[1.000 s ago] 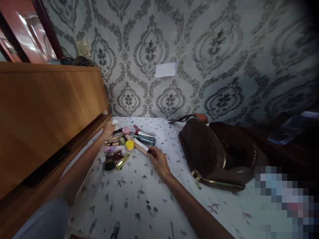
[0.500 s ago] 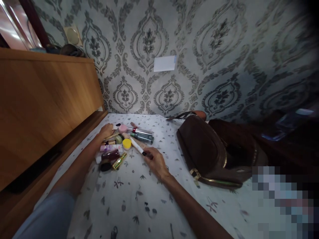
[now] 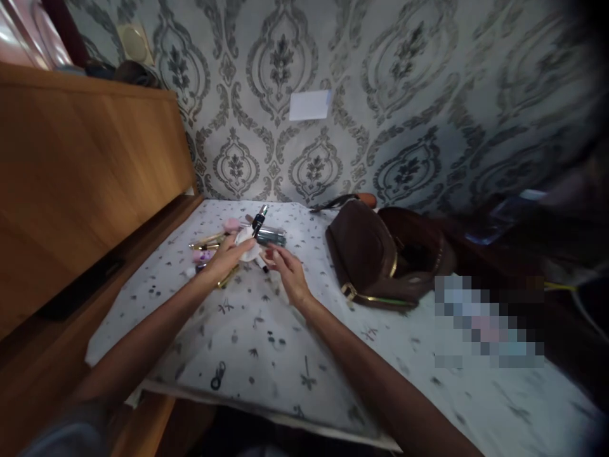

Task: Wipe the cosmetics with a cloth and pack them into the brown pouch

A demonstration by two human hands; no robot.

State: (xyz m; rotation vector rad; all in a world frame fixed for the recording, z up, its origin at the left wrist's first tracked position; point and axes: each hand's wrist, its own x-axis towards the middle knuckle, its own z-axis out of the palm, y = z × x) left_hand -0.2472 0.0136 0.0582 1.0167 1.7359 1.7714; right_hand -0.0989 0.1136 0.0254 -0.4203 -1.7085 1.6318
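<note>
My left hand (image 3: 227,255) is closed on a white, roundish piece (image 3: 248,247); its kind I cannot make out. A slim black tube with a shiny tip (image 3: 259,221) stands up from the same grip. Close by on the right, my right hand (image 3: 288,271) has its fingers curled together; what they pinch is hidden. Below the hands shows a white tube's black end (image 3: 265,269). Around them lie cosmetics: a pink-lidded jar (image 3: 231,225), a green-tinted clear tube (image 3: 272,238), a pink-and-purple tube (image 3: 202,256) and a gold tube (image 3: 227,277), partly covered by my left hand.
A dark brown bag (image 3: 361,254) with gold zips lies open on the right of the patterned white cloth (image 3: 228,343). A wooden cabinet (image 3: 90,184) borders the left side. The wallpapered wall (image 3: 314,158) rises behind. The cloth's front edge is close to me.
My left hand has moved right from the far side of the cosmetics, now gripping the white piece and black tube. My right hand shifted slightly upward, away from the white tube. The view tilted down.
</note>
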